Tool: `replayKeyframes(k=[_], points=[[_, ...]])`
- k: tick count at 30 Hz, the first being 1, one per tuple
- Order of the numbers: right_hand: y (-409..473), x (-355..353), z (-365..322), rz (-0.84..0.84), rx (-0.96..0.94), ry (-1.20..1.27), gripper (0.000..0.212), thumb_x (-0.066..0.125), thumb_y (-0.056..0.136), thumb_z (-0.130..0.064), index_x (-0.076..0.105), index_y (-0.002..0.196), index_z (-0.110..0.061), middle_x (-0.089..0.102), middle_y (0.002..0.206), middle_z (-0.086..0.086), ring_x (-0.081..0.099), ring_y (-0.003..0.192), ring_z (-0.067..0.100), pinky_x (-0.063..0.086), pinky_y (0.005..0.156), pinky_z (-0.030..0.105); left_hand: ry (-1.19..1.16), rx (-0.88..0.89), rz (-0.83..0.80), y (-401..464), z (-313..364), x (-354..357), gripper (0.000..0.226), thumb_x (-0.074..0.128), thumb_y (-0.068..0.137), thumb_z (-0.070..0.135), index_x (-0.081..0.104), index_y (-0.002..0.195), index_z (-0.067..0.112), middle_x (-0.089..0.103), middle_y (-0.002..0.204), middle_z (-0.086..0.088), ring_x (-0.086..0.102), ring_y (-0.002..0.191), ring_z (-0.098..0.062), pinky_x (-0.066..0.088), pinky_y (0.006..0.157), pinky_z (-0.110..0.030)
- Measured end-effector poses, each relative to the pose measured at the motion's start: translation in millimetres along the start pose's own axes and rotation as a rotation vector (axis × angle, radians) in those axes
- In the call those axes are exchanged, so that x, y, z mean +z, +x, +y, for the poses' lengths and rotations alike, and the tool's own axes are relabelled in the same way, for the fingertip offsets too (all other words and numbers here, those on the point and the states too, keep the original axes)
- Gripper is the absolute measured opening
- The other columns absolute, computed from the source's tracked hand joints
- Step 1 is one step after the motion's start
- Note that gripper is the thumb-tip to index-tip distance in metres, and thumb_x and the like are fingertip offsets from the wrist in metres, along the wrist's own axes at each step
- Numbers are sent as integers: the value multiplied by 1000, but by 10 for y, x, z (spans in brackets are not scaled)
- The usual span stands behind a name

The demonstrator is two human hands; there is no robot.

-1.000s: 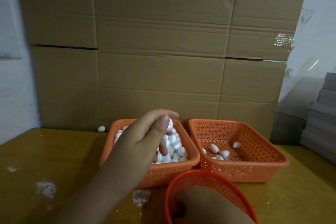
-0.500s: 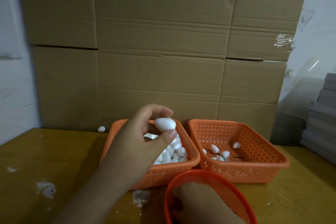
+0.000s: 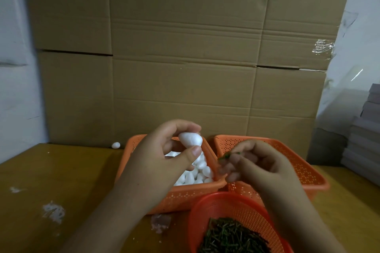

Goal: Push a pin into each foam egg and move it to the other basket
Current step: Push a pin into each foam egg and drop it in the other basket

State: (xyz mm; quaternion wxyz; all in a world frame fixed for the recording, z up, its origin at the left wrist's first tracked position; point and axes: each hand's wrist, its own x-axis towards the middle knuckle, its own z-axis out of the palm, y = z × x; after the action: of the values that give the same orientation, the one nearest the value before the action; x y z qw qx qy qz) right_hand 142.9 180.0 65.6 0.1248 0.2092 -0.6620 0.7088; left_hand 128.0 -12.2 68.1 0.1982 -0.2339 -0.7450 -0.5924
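Note:
My left hand point(image 3: 158, 158) pinches a white foam egg point(image 3: 190, 139) between thumb and fingertips above the left orange basket point(image 3: 176, 195), which is full of white foam eggs point(image 3: 197, 174). To its right, my right hand point(image 3: 259, 166) holds a thin green pin point(image 3: 227, 156) at its fingertips, a short way from the held egg. That hand hides most of the right orange basket point(image 3: 308, 178). A round red basket point(image 3: 205, 207) close to me holds a heap of dark green pins point(image 3: 232, 236).
Flattened cardboard point(image 3: 185, 57) stands upright behind the baskets. One loose egg point(image 3: 115, 145) lies on the wooden table point(image 3: 61, 181) at the cardboard's foot. White foam crumbs point(image 3: 53, 211) mark the table at left. Grey stacked boards point(image 3: 364, 129) stand at the right.
My right hand has risen out of the round pin basket with a pin, up beside the egg. My left hand has lifted the egg clear of the left basket.

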Motion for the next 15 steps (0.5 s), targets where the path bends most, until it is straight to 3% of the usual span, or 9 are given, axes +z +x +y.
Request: replayKeyframes(k=[2, 6, 15], points=[[-33, 47, -72, 58, -39, 63, 20, 68, 64, -18, 66, 78, -3, 71, 74, 20, 70, 65, 21, 54, 57, 21, -19, -5, -21, -5, 3, 11, 33, 73, 84, 16, 66, 97, 45, 71, 99, 16, 71, 76, -9, 55, 76, -31], [-56, 122, -114, 99, -89, 16, 14, 69, 64, -16, 71, 75, -6, 72, 71, 16, 69, 62, 16, 53, 57, 18, -88, -16, -54, -17, 14, 42, 27, 71, 75, 26, 68, 97, 41, 73, 98, 10, 73, 84, -13, 59, 81, -46], [-77, 169, -116, 168, -121, -114, 19, 69, 63, -25, 74, 79, -16, 71, 70, 10, 67, 61, 10, 53, 59, 19, -195, -25, -84, -30, 32, 100, 26, 72, 72, 23, 69, 94, 37, 73, 101, 7, 74, 86, -15, 60, 80, -37]])
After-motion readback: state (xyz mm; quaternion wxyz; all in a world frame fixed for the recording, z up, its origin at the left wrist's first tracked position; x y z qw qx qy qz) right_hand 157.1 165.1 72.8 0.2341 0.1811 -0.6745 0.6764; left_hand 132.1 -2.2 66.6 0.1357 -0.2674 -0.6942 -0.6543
